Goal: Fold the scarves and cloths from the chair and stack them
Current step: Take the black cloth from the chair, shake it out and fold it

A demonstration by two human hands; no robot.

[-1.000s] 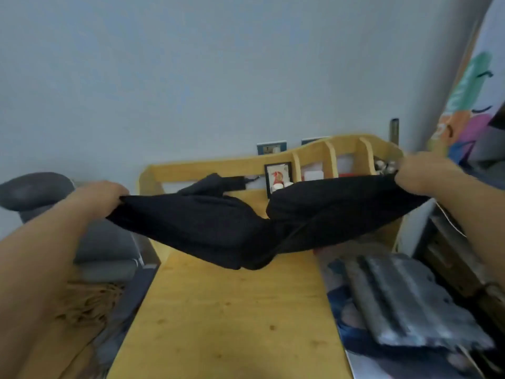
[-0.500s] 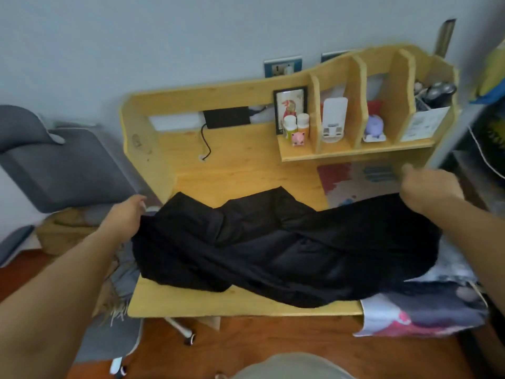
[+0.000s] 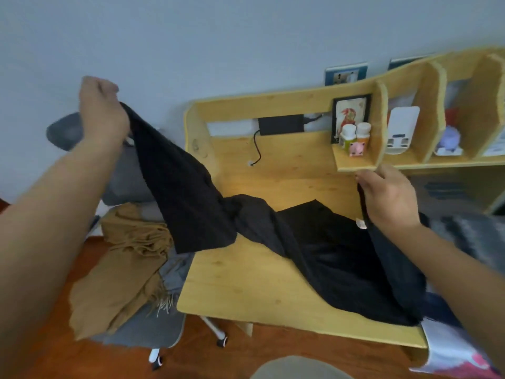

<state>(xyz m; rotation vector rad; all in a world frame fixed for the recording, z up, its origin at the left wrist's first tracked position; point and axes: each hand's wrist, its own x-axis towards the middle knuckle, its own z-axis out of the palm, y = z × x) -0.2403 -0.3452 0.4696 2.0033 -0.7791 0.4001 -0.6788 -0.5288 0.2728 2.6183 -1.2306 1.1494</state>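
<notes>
A long black scarf (image 3: 322, 250) lies twisted across the yellow wooden desk (image 3: 246, 285). My left hand (image 3: 102, 113) grips one end, raised high above the chair at the left. My right hand (image 3: 388, 198) pinches the scarf's far edge over the desk's right half, near a small white label. A tan fringed scarf (image 3: 128, 258) lies heaped on the grey office chair (image 3: 147, 326) left of the desk, with grey cloth under it.
The desk's back shelf (image 3: 355, 166) holds a framed picture, small bottles, a pink figure and a white device. A black cable hangs at the back panel. A grey patterned cloth (image 3: 470, 233) and a colourful sheet (image 3: 459, 354) lie at the desk's right end.
My left hand has lifted its end of the black scarf up and to the left, off the desk. My right hand has shifted toward the middle. The view turned left.
</notes>
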